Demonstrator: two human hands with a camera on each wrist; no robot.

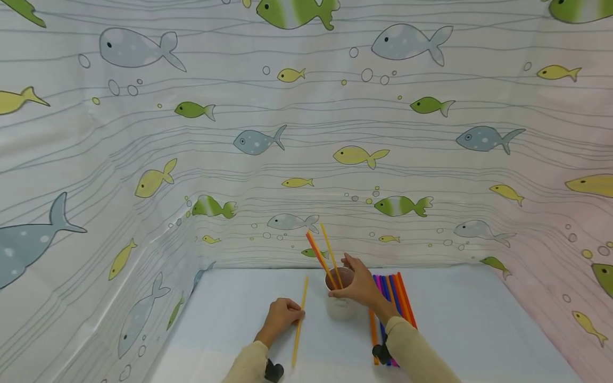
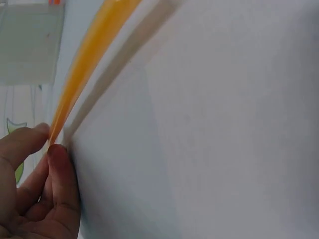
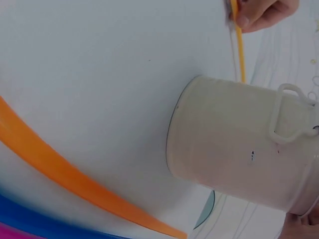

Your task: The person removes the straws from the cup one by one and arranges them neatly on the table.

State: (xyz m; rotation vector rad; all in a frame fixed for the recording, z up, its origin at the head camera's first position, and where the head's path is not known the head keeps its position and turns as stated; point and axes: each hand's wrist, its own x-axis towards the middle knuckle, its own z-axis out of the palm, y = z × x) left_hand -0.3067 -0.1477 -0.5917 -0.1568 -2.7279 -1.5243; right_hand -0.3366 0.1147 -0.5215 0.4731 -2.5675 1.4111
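My left hand [image 1: 282,318] pinches a yellow straw [image 1: 297,340] between thumb and fingertips, low over the white table. The same yellow straw [image 2: 84,59] slants up from the fingertips in the left wrist view. A pale whitish cup [image 1: 340,308] stands upright to the right of it. Across its rim lies my right hand [image 1: 361,284], thumb on the near side and fingers on the far side, gripping the cup. Orange and yellow straws [image 1: 316,250] lean out of the cup's mouth to the left. A looped clasp [image 3: 291,114] shows on its side in the right wrist view.
A row of several orange, blue and purple straws [image 1: 402,298] lies right of the cup, partly under my right forearm. Fish-patterned cloth [image 1: 335,202] rises behind the white table [image 1: 230,314] and along both sides.
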